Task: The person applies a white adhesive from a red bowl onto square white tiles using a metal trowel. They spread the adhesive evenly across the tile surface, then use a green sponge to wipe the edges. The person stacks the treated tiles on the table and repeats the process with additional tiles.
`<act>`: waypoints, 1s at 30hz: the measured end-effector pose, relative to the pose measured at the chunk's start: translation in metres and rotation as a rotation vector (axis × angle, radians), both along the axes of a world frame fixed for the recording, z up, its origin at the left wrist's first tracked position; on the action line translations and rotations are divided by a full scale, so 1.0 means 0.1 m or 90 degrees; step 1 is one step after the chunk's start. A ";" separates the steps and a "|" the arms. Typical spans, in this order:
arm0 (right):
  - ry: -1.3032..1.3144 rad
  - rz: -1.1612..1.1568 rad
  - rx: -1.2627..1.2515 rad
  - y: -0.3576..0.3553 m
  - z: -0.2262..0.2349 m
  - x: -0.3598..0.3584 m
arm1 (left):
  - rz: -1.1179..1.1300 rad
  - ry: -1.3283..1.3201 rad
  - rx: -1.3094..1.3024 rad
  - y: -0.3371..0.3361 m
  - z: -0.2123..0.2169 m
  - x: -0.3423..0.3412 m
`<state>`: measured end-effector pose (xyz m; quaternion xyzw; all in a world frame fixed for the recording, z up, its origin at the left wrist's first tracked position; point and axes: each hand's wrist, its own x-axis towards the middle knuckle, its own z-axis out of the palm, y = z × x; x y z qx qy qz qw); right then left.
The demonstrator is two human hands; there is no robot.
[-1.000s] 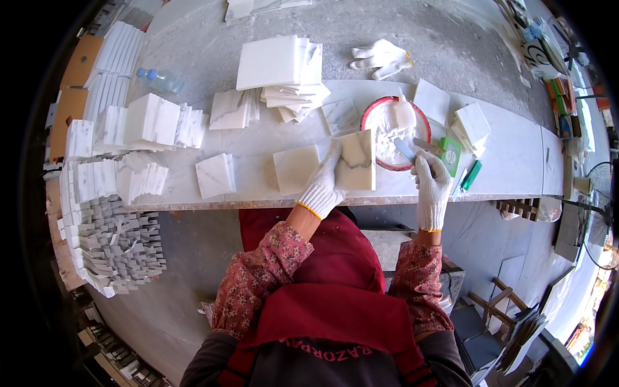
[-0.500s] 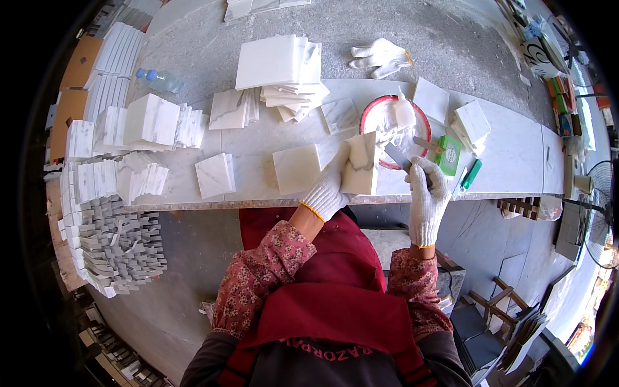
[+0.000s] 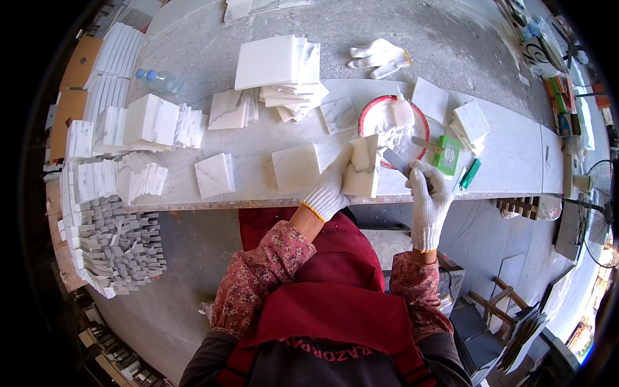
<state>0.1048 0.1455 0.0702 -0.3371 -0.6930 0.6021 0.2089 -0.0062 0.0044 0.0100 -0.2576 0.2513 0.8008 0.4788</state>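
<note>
My left hand, in a white knit glove, is closed on the left side of a grey-veined white marble tile and holds it tilted up near the bench's front edge. My gloved right hand grips a putty knife, its flat metal blade pointing left toward the tile's right edge. Just behind the tile sits a red-rimmed bowl smeared with white paste. Inside it stands a white plastic bottle, and another flat spreader lies across its right rim.
A green box and a green-handled cutter lie right of the bowl. Marble tiles stand in stacks behind and at left. A single tile lies left of my left hand. Farther back are a spare glove and a water bottle.
The held tile has shifted very slightly and its top edge sits a little lower. The putty knife's blade has moved slightly down and left, staying near the tile's edge.
</note>
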 end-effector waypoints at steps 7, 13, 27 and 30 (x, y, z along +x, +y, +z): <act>0.024 -0.043 -0.024 -0.01 0.01 -0.04 | -0.023 0.003 -0.021 0.01 -0.07 0.00; 0.005 -0.014 -0.002 0.00 -0.03 -0.03 | -0.015 0.006 -0.028 0.02 0.00 0.01; 0.009 -0.031 -0.007 0.02 -0.11 -0.12 | -0.018 -0.013 -0.019 0.02 -0.07 0.03; 0.020 -0.067 -0.008 0.10 -0.25 -0.17 | 0.005 -0.025 0.004 0.00 -0.08 0.02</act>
